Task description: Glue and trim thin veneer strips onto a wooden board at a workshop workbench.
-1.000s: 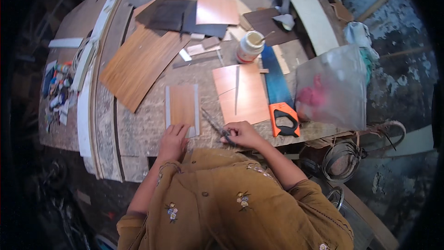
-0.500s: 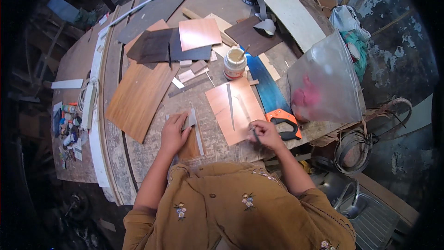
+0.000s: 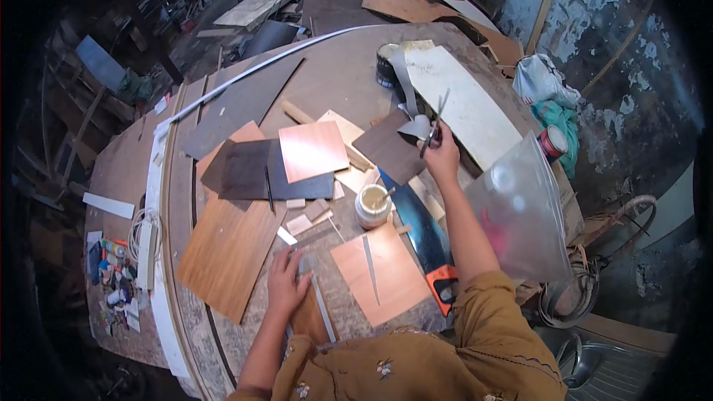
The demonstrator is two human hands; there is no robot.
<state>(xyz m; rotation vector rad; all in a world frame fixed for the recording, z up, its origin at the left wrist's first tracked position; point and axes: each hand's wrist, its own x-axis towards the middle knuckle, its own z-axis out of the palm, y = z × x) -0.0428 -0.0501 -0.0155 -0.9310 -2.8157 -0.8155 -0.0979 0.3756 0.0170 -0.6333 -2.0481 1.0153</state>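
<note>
Near the far right of the cluttered workbench (image 3: 256,356), the right hand (image 3: 443,154) is raised with its fingers curled around the handles of a pair of scissors (image 3: 441,109), whose blades point away from the body. Just beside the scissors, a loose curl of grey edging tape (image 3: 417,128) lies over a dark brown panel (image 3: 390,150), its length running up to a black can (image 3: 385,67). A long whitish board (image 3: 468,104) lies to the right of the tape.

At the near edge, the left hand (image 3: 284,289) rests palm down on a small wood-grain panel (image 3: 306,321), fingers nearly straight and thumb held apart from them. A grey piece (image 3: 304,265) shows by the thumb; whether it is pinched there cannot be told. A pale grey strip (image 3: 324,310) runs along the panel's right side, and the shirt hides its near end.

Between the two arms, a salmon-coloured sheet (image 3: 397,282) carries a narrow tapering grey sliver (image 3: 371,271). An uncapped white jar (image 3: 371,212) with a stick in it stands at the sheet's far edge. Beside them lies a handsaw (image 3: 412,219) with a blue blade and orange handle, partly behind the right forearm, and a translucent plastic bag (image 3: 520,208) with something pink inside sits further right
</note>
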